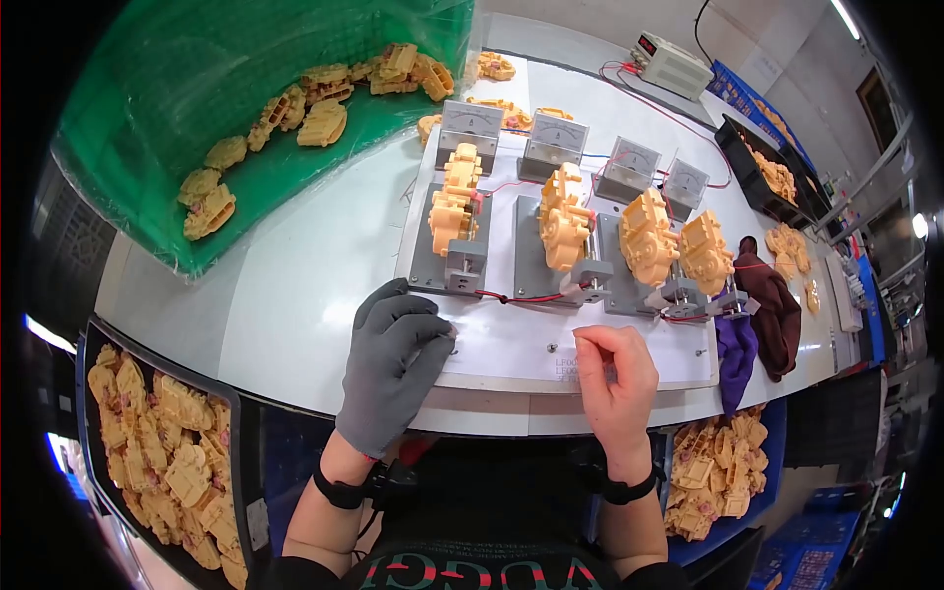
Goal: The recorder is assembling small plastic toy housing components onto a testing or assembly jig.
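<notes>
My gloved left hand point(395, 359), fingers curled, hides the board's point(497, 344) near left corner; my right hand point(619, 383) bends, thumb close to forefinger; whether either grips something, I cannot tell; four yellow parts point(564, 221) stand farther.

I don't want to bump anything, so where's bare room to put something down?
The biggest bare patch of white table lies between the green bin and the gloved left hand. A smaller gap on the white board lies between that hand and a screw. Just behind, it's crowded with tan parts, grey stands and meters.
</notes>
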Motion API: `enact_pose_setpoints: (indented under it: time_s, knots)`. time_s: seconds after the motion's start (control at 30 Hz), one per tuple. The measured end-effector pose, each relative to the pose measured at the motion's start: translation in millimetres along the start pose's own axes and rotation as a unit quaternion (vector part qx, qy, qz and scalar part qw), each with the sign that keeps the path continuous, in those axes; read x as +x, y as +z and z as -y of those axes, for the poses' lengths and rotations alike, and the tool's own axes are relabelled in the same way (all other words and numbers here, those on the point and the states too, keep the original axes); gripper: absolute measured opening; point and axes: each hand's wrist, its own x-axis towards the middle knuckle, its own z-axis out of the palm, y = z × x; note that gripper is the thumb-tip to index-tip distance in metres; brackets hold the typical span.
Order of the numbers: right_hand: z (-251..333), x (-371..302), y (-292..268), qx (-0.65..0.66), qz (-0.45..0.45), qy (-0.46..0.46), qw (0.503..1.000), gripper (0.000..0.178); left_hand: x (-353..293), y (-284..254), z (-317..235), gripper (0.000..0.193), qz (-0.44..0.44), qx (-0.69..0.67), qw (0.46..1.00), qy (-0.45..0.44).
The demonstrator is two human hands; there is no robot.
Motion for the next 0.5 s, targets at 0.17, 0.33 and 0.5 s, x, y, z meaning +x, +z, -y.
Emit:
enact_pose_setpoints:
  time_s: [0.17, 0.33, 0.5]
  knots:
    - [0.0, 1.2, 1.2, -0.007, -0.003, -0.006, 1.0, 0.009, 1.7, 1.2, 2.5, 0.012, -0.003, -0.007, 1.0, 0.001]
    - [0.2, 1.6, 1.0, -0.015, 0.003, -0.007, 1.0, 0.009, 2.5, 1.1, 2.2, 0.012, -0.002, -0.002, 1.0, 0.001]
    - [-0.5, 1.2, 1.3, -0.015, 0.003, -0.01, 1.0, 0.009, 2.7, 0.9, 1.1, 0.012, 0.001, -0.003, 1.0, 0.0]
